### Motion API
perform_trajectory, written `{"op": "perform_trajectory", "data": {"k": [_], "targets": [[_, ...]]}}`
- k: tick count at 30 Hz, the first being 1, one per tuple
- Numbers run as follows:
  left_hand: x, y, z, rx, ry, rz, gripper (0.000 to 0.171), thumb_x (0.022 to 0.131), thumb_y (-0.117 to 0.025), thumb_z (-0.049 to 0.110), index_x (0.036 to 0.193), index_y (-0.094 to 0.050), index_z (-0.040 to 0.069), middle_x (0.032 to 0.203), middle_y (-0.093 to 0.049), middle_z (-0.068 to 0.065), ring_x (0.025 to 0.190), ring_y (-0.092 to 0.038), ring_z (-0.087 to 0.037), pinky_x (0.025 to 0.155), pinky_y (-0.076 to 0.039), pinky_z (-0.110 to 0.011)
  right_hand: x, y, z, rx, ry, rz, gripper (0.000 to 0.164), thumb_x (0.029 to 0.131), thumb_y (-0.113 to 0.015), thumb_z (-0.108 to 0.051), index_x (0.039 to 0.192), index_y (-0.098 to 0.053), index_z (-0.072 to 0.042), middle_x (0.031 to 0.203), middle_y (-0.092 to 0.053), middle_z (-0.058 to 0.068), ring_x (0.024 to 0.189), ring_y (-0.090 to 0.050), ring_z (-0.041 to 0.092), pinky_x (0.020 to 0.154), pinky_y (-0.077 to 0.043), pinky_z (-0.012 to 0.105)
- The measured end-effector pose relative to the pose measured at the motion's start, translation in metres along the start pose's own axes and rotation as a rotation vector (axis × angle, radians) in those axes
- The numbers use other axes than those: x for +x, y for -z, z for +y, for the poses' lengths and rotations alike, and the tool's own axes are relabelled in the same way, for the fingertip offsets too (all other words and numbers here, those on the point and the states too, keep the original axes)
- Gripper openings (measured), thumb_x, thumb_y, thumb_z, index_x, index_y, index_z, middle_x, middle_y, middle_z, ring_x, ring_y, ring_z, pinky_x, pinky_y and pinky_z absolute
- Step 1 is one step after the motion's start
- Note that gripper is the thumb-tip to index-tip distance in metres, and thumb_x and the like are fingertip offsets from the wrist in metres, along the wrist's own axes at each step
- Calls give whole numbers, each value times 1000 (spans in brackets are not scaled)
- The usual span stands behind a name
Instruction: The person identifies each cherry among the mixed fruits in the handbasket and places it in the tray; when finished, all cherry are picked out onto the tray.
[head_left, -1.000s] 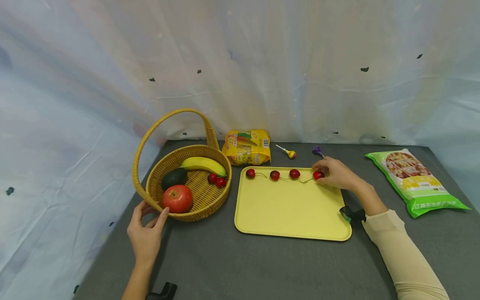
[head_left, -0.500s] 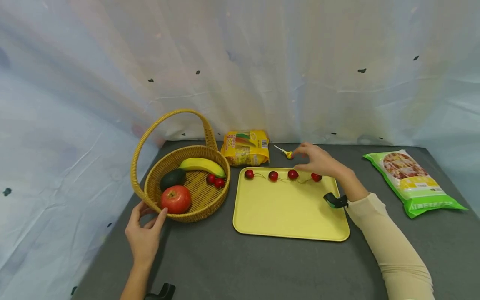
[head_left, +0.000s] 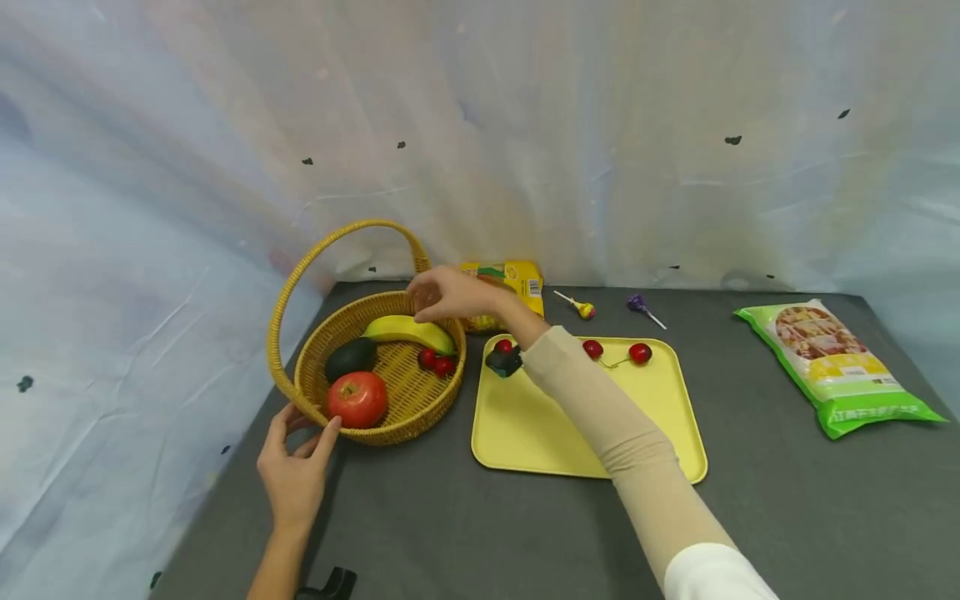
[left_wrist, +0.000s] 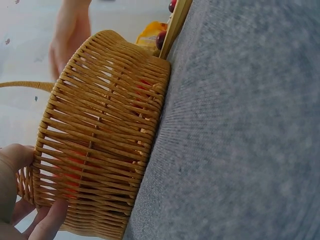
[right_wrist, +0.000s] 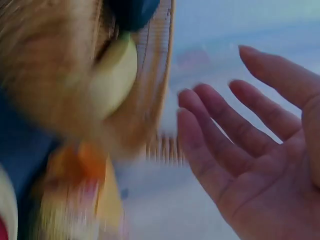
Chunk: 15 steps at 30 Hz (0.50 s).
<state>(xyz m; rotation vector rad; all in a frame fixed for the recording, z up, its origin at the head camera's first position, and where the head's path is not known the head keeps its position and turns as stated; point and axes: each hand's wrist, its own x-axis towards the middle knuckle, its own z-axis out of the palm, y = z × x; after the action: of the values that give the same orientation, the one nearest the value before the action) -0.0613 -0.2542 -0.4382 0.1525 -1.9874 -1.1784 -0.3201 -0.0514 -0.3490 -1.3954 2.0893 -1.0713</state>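
one left hand (head_left: 294,475) grips the basket (head_left: 408,427) by its rim; the right hand (head_left: 459,295), fingers apart, hovers near its far edge; grey tabletop (head_left: 450,533) parts basket from tray (head_left: 536,429), sheeting (head_left: 525,142) behind.

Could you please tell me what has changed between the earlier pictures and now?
The right hand has left the rightmost cherry on the tray and moved left, to the basket's far right side; it holds nothing. The left hand still holds the basket's rim. The basket, tray and apple stayed put.
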Motion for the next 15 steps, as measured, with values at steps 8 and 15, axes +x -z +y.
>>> {"op": "perform_trajectory", "data": {"k": [8,15], "targets": [[-1,-2,2,-14,-4,-3,50,80,-75,-14,128,-58,-12,109,-60,-22,98,-59,-8,74,-56,-12,51,-38,-11,61,-68,-221,40,92,-72,-8,128,-62,7,115,-67,21,91,-68,22,73,-58,28],[-1,-4,3,-13,-6,2,50,80,-75,-15,127,-59,-11,107,-60,-18,97,-60,-8,73,-57,-13,60,-51,-5,48,-143,-273,37,93,-71,-10,127,-64,4,115,-69,15,79,-60,16,74,-55,33]]}}
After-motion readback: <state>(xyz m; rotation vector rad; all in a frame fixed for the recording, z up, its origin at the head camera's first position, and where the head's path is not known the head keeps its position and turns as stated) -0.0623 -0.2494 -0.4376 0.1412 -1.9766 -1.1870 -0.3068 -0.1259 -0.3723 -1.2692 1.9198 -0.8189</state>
